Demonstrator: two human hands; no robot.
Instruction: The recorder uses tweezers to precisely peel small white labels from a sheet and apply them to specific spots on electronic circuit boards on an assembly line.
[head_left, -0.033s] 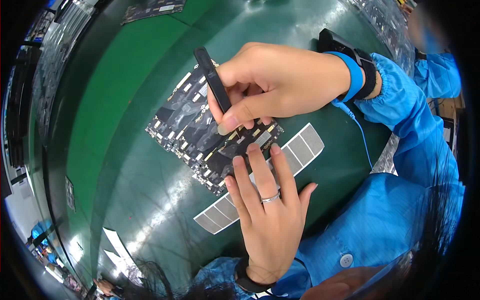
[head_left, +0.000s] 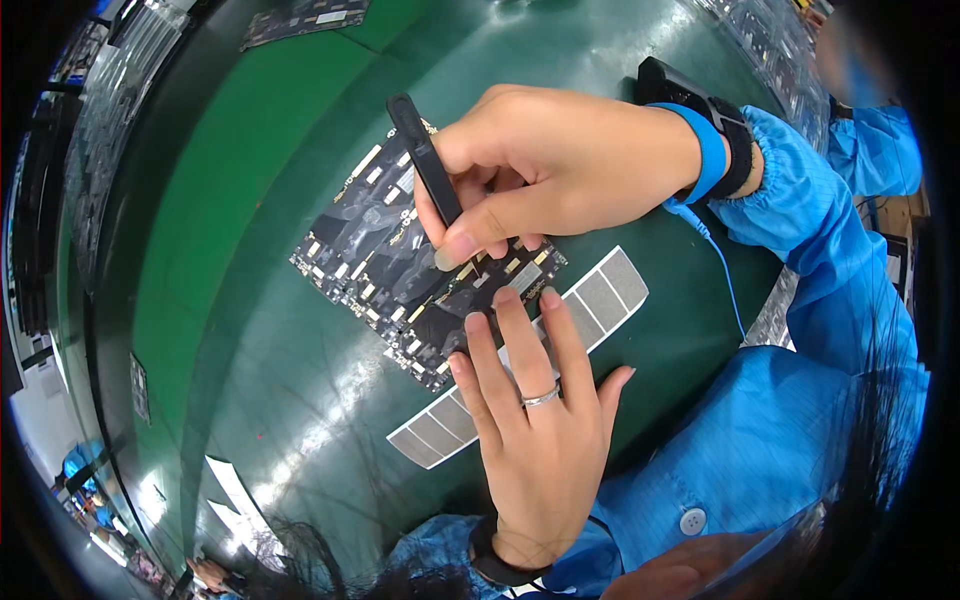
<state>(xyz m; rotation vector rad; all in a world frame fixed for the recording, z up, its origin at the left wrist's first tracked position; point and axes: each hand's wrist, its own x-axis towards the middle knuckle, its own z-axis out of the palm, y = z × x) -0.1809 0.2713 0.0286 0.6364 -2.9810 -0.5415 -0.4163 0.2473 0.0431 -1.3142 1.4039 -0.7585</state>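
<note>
A dark panel of circuit boards (head_left: 375, 235), edged with small pale connectors, lies at an angle on the green mat. My right hand (head_left: 570, 160) grips black tweezers (head_left: 425, 155) like a pen over the panel; their thin tip points down at the boards, and its exact contact is hard to see. My left hand (head_left: 540, 430) lies flat with fingers spread, fingertips on the panel's near edge. Under those fingers passes a white strip of grey rectangular stickers (head_left: 610, 295), its middle hidden by the hand.
A blue wrist-strap cord (head_left: 725, 275) hangs from my right wrist. Another board panel (head_left: 305, 20) lies at the far edge. Clear plastic trays (head_left: 125, 110) stand at left, white paper pieces (head_left: 235, 495) at lower left. Another person's blue sleeve (head_left: 885, 155) shows at right.
</note>
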